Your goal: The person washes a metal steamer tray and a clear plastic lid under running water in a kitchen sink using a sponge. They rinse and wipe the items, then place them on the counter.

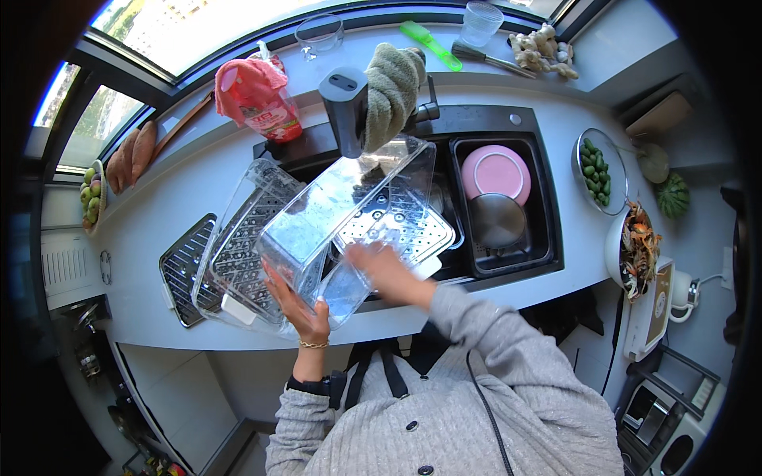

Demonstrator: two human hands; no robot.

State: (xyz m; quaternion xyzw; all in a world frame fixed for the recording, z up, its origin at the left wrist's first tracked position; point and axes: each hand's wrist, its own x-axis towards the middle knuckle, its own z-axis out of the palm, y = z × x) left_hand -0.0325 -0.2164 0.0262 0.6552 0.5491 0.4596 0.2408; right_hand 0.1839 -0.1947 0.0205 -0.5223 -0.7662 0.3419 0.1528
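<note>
A clear plastic bin (321,202) is tilted over the left sink basin, its walls wet and shiny. My left hand (300,306) grips its lower left end, thumb up and fingers along the outside. Blurred by motion, my right hand (387,275) is at the bin's near right side; its fingertips are hard to make out, so I cannot tell what they hold. A perforated tray (411,235) with a white handle shows beside and through the bin. On the counter to the left rests another clear bin (205,285) with a drilled drain insert (253,244), beside a dark slotted tray (181,282).
A grey faucet (344,110) wrapped with a green towel (393,89) rises behind the bin. The right basin (547,238) holds a pink bowl (494,172) and a metal pan (497,220). A red bottle (271,122) stands behind; small cucumbers (595,172) lie in a glass bowl.
</note>
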